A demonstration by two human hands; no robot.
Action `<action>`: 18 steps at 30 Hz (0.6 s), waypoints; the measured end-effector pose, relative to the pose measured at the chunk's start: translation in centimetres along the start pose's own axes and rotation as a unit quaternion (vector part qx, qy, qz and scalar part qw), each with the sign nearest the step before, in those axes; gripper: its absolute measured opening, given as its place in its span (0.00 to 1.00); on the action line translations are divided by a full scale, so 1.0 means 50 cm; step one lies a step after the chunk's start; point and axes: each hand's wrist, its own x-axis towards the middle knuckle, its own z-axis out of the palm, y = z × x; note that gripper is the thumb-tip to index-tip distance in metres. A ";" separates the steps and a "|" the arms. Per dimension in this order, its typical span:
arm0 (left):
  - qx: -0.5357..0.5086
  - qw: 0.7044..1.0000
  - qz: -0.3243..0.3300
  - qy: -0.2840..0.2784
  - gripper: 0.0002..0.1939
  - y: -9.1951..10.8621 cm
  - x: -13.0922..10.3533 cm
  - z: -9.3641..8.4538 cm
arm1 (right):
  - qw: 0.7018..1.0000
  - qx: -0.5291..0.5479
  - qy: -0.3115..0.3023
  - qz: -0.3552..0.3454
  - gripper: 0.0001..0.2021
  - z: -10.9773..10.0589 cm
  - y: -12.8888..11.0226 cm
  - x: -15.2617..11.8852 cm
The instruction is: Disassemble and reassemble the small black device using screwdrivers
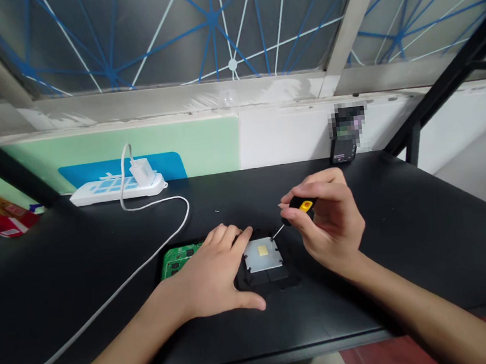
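Note:
My right hand is closed around a small screwdriver with a black and yellow handle. Its thin shaft slants down to the left, and its tip is at the upper right corner of a silver metal plate. A small cream-coloured square pad sits on that plate, inside an open black plastic casing. Across the casing lies my left hand, fingers and thumb spread. To its left, a green circuit board shows, partly hidden beneath this hand.
A white power strip holds a charger plug; its white cable runs across the black table to the left. A phone leans on the wall, and a red and orange packet lies at far left.

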 end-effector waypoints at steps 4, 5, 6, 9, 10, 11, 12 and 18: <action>-0.007 1.000 0.002 0.004 0.59 -0.003 -0.002 0.002 | 0.999 0.024 0.002 0.045 0.17 0.003 -0.012 0.000; -0.007 1.000 0.003 0.006 0.59 -0.003 -0.002 0.003 | 0.998 0.038 -0.002 0.054 0.17 0.004 -0.015 -0.001; -0.006 1.000 0.004 0.008 0.58 -0.004 -0.002 0.003 | 0.997 0.051 -0.009 0.059 0.17 0.004 -0.018 -0.001; -0.002 1.000 0.007 0.012 0.58 -0.005 -0.002 0.006 | 0.996 0.072 -0.019 0.055 0.16 0.003 -0.023 -0.003; -0.003 1.000 0.009 0.016 0.58 -0.005 -0.001 0.006 | 0.995 0.078 -0.024 0.053 0.16 0.003 -0.022 -0.004; -0.003 1.000 0.011 0.019 0.58 -0.005 -0.001 0.007 | 0.995 0.083 -0.029 0.049 0.16 0.002 -0.020 -0.004; -0.002 1.000 0.013 0.020 0.58 -0.004 0.000 0.007 | 0.995 0.086 -0.032 0.044 0.15 0.002 -0.017 -0.004; 0.011 1.000 0.007 0.008 0.59 -0.003 0.000 0.005 | 1.000 0.016 -0.013 0.013 0.22 0.001 -0.001 -0.002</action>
